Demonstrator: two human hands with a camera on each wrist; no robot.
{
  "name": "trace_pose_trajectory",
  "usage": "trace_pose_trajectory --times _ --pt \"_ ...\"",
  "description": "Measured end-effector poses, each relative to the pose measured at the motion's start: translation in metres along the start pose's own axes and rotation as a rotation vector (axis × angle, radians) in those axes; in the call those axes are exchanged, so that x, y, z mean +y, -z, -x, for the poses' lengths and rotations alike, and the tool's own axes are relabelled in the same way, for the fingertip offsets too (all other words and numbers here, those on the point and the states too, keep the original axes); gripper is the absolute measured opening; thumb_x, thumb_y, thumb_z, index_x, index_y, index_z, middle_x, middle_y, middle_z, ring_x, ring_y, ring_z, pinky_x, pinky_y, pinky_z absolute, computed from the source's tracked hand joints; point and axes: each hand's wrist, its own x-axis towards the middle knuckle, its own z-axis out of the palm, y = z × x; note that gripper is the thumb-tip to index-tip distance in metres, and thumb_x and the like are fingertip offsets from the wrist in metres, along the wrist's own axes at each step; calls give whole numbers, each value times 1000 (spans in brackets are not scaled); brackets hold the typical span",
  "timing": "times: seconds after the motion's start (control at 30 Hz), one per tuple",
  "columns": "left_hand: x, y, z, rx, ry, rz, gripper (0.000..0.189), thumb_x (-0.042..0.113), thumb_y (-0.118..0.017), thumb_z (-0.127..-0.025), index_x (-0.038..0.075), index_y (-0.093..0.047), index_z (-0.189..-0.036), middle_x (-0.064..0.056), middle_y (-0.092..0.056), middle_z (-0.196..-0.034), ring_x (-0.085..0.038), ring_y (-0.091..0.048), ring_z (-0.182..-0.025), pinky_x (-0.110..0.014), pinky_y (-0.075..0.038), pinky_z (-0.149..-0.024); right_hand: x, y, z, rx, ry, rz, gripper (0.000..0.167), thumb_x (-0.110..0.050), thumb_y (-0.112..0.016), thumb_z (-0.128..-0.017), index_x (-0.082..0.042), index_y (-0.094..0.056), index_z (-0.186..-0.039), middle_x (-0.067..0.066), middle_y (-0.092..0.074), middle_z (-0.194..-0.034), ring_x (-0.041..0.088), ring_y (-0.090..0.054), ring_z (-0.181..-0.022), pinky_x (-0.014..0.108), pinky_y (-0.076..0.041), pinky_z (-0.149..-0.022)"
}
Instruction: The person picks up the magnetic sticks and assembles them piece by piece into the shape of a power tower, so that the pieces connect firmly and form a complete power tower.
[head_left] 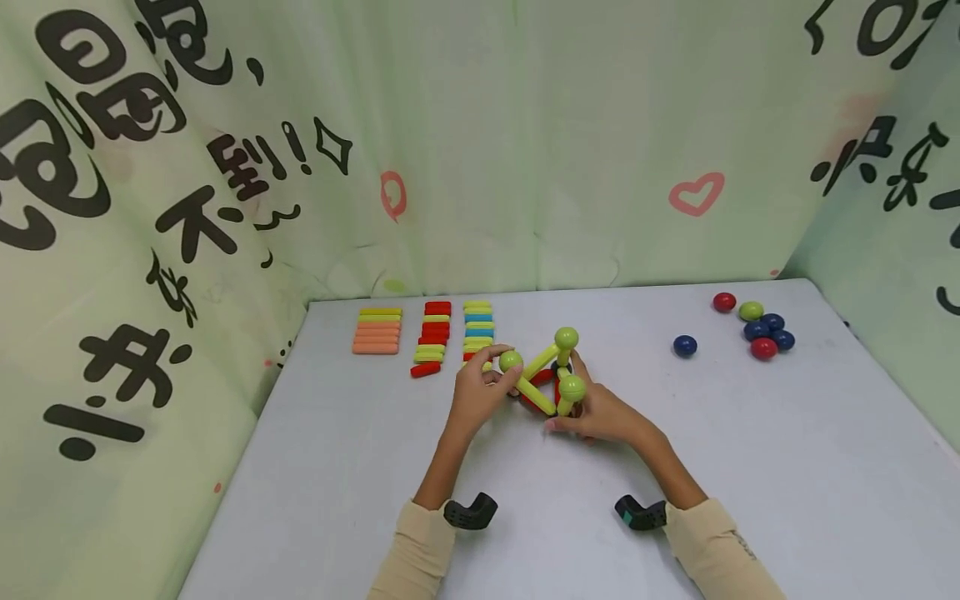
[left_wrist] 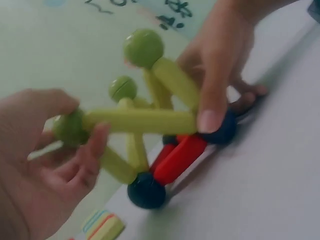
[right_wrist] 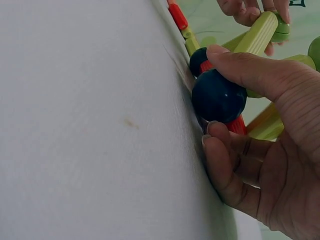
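Note:
A frame of yellow-green rods (head_left: 536,395), red rods (left_wrist: 181,159), green balls and dark blue balls stands on the table between the hands. My left hand (head_left: 476,398) pinches a green ball (left_wrist: 71,129) at the left end of a yellow-green rod. With thumb and fingers, my right hand (head_left: 609,414) holds the near dark blue ball (right_wrist: 219,96) at the base. Two other green balls top the frame: one at the back (head_left: 566,337), one at the front right (head_left: 572,388). Another dark blue ball (left_wrist: 146,190) shows at a base corner in the left wrist view.
On the white table (head_left: 337,467), a column of orange and yellow rods (head_left: 377,332) lies at the back left. Beside it are red and yellow-green rods (head_left: 432,329) and a mixed column (head_left: 478,321). Loose balls (head_left: 763,348) cluster at right, with one blue ball (head_left: 685,346) apart.

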Motion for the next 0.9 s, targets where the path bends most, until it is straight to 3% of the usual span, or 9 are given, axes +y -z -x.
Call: trace_pose_trajectory --times 0.13,0.2,0.27,0.43,0.57,0.7,0.9 --pt "-9 13 -3 -213 18 141 51 16 -67 -93 14 -48 -140 -11 -52 -137 -28 -66 -87 -20 -53 -75 -1 0 0 -6 -7 4 125 -31 -79 -82 -13 22 -153 0 -57 -57 16 -55 -44 33 -50 -48" --pt "-9 17 -2 -275 15 174 59 10 -69 -91 13 -43 -144 -14 -50 -139 -22 -62 -90 -19 -54 -79 -2 0 -1 -5 -7 13 124 -31 -80 -82 -14 21 -154 0 -57 -57 16 -55 -44 33 -50 -48" --pt "-4 19 0 -295 -2 193 61 4 -69 -90 10 -43 -144 -19 -51 -138 -20 -58 -90 -17 -52 -78 -1 0 -1 -6 -2 19 124 -31 -80 -82 -15 21 -154 0 -57 -57 16 -55 -44 33 -50 -48" --pt "-7 15 0 -227 -49 180 58 1 -69 -88 4 -44 -140 -24 -56 -130 -20 -58 -83 -16 -52 -75 -1 0 -2 -11 6 23 124 -31 -79 -82 -17 21 -154 0 -58 -57 16 -55 -44 32 -50 -49" --pt "-23 6 -6 -136 -78 110 56 9 -74 -86 12 -51 -137 -17 -63 -124 -16 -59 -75 -17 -52 -70 -1 0 -2 -11 12 29 124 -31 -79 -83 -15 21 -154 -1 -57 -57 15 -56 -44 32 -50 -49" --pt "-26 3 -5 -76 -139 10 55 16 -76 -84 18 -54 -135 -9 -68 -118 -15 -59 -70 -17 -49 -64 -1 1 -1 -7 3 27 124 -30 -79 -82 -15 21 -154 -1 -57 -56 16 -55 -44 32 -50 -48" --pt "-25 2 -3 -33 -201 -39 51 19 -77 -84 17 -57 -132 -6 -70 -112 -14 -60 -72 -18 -45 -61 0 -1 0 -11 3 20 122 -29 -78 -84 -13 21 -153 0 -57 -56 15 -54 -43 32 -49 -47"
